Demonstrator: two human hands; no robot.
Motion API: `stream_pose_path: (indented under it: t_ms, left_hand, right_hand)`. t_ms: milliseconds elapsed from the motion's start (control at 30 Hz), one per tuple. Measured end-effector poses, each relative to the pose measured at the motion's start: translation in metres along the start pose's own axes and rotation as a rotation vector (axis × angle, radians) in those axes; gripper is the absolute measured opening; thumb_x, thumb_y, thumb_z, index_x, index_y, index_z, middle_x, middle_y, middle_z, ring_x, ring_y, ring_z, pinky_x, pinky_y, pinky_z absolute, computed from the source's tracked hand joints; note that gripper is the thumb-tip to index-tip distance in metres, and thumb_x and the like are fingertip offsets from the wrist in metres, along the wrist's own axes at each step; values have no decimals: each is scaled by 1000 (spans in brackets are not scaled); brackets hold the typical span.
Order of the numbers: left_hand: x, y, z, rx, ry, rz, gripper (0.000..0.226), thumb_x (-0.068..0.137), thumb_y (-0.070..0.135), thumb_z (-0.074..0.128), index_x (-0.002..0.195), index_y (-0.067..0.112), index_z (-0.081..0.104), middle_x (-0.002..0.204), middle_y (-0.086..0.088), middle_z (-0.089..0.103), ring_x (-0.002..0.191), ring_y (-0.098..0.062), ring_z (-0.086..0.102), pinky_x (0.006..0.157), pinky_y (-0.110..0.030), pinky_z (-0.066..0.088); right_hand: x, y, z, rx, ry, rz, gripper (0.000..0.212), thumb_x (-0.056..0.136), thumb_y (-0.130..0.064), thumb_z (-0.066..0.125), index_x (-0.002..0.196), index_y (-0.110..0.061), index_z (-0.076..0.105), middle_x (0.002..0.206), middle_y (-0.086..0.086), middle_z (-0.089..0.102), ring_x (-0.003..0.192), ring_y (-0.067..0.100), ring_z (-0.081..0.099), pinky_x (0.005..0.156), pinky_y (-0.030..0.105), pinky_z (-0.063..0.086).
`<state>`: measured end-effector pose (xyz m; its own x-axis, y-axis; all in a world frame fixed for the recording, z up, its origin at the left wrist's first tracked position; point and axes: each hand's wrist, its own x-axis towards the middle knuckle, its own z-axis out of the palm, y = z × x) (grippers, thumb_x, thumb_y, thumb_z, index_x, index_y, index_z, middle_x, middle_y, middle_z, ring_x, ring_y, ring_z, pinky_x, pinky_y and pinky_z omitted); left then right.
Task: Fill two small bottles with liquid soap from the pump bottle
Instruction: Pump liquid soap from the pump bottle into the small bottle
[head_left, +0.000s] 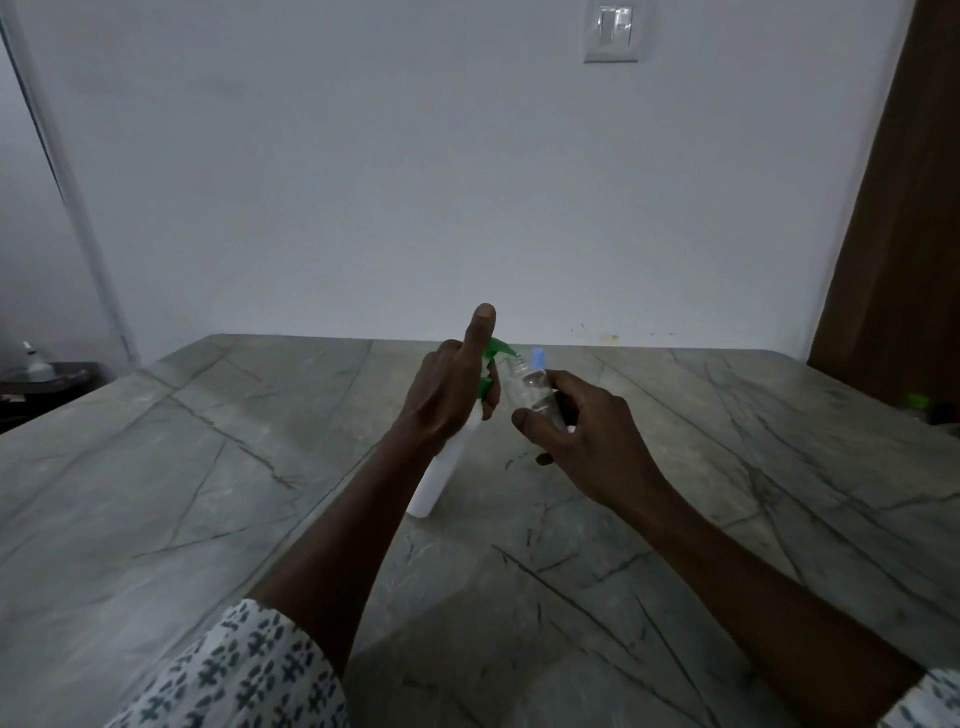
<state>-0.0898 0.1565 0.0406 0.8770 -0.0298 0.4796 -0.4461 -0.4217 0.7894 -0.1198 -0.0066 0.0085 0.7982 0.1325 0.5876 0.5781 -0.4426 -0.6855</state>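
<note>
A white pump bottle (436, 478) with a green pump head (496, 351) stands tilted on the grey stone table (208, 493). My left hand (449, 395) grips its neck, forefinger raised straight above the pump. My right hand (582, 431) holds a small clear bottle (530, 387) tilted, its open mouth right at the green nozzle. Behind it shows a pale blue cap (538, 357), likely of a second small bottle, whose body is hidden.
The table runs to a white wall with a light switch (612, 31). A brown door or panel (904, 208) stands at the right, with a green-capped object (917, 401) at the table's right edge. A dark side surface with a white item (36, 364) lies far left.
</note>
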Motion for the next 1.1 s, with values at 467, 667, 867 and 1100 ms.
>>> stream_pose_path:
  t_ms: [467, 667, 867, 1100]
  left_hand:
    - [-5, 3, -12, -61, -195, -10, 71, 104, 54, 27, 57, 8, 54, 56, -11, 59, 52, -24, 54, 67, -35, 46]
    - [-4, 8, -24, -96, -326, -51, 78, 105, 55, 19, 57, 4, 52, 55, -9, 56, 54, -20, 52, 69, -35, 44]
    - [-5, 9, -21, -102, -240, -37, 88, 103, 60, 4, 46, 17, 56, 54, -10, 57, 56, -21, 56, 70, -35, 48]
    - [-5, 8, -19, -106, -241, -42, 71, 107, 47, 22, 55, 8, 51, 54, -9, 56, 51, -21, 50, 63, -32, 43]
  right_hand:
    - [7, 9, -15, 10, -82, -25, 42, 89, -27, 69, 128, -15, 60, 97, 2, 73, 71, 6, 70, 63, 19, 57]
    - [6, 8, -20, 99, -146, -56, 42, 89, -27, 69, 129, -28, 57, 114, -9, 69, 98, 1, 66, 86, 25, 54]
    - [6, 5, -17, 135, -156, -70, 42, 90, -26, 68, 129, -31, 54, 114, -6, 69, 96, 3, 66, 85, 23, 55]
    - [6, 8, -14, 165, -179, -41, 48, 91, -29, 65, 137, -24, 50, 117, 5, 67, 86, 17, 71, 78, 30, 59]
